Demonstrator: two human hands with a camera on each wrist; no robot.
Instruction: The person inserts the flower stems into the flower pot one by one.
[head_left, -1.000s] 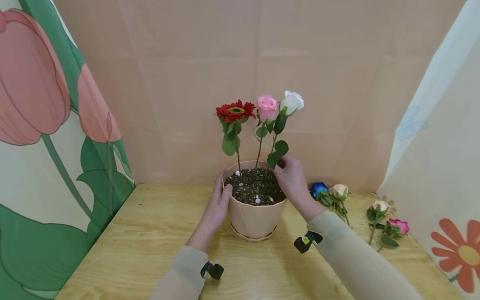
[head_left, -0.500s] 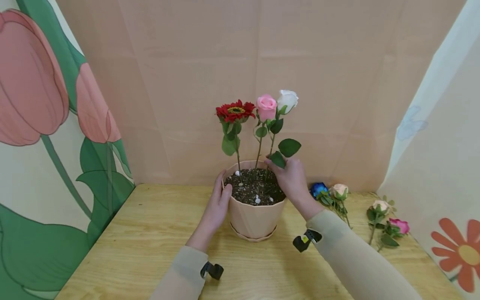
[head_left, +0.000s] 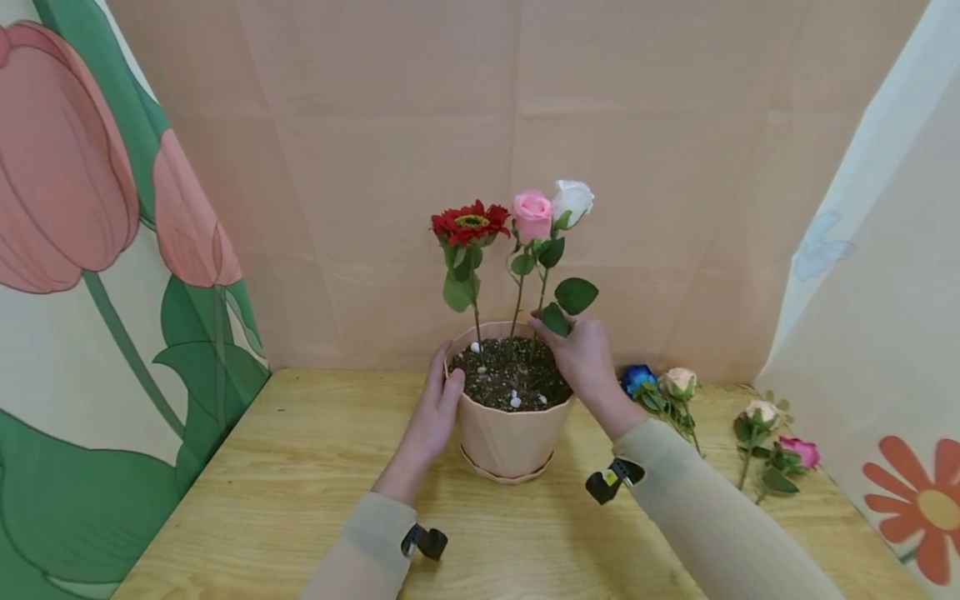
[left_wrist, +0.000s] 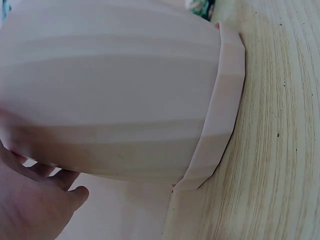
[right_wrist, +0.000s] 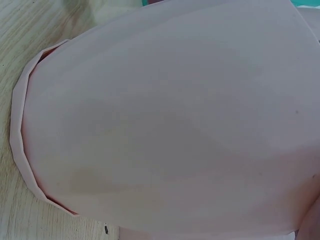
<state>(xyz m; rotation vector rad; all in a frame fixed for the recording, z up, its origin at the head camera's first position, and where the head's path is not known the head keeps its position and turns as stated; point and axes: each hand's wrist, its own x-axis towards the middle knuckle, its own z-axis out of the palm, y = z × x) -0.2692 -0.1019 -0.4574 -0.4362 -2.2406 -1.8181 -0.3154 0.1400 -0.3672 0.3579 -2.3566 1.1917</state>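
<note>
A pale pink flowerpot [head_left: 513, 442] full of dark soil [head_left: 502, 379] stands on its saucer [left_wrist: 225, 100]. My left hand [head_left: 435, 412] holds the pot's left side, thumb near the rim; in the left wrist view its fingers lie around the wall. At the right rear of the pot, my right hand [head_left: 588, 362] pinches the lower stem of a white rose [head_left: 573, 202], whose base goes down to the soil. Two leaves hang over that hand and partly hide its fingertips. Beside it a pink rose [head_left: 533, 215] and a red daisy-like flower [head_left: 470, 222] rise upright from the soil.
On the wooden table [head_left: 300, 467], right of the pot, lie a blue flower [head_left: 638, 379], a peach rose [head_left: 678, 382], a cream rose [head_left: 761, 412] and a magenta flower [head_left: 799, 452]. A pinkish backdrop [head_left: 375, 167] closes off the back; printed panels flank both sides.
The white rose has shifted left, closer to the pink rose, with my right fingers moving left along with its stem. Its lower leaves have swung out rightward. My left hand stays on the pot.
</note>
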